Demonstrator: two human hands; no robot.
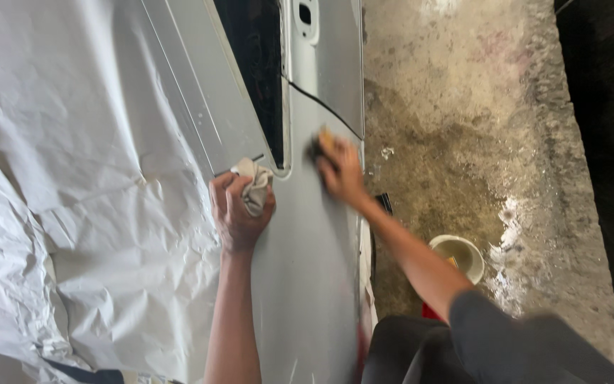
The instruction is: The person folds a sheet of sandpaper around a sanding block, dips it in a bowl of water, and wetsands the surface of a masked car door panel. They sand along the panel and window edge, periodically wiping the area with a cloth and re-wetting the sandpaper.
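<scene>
One crumpled grey rag (254,186), one dark-and-tan sanding pad (319,146)

Left hand (239,210) clenches a grey rag (256,186) against the silver car panel (307,284); right hand (341,173) presses a sanding pad (319,144) at its 11 o'clock; masking paper (87,178) at 9; white bucket (458,256) on wet floor (477,107) at 4.
</scene>
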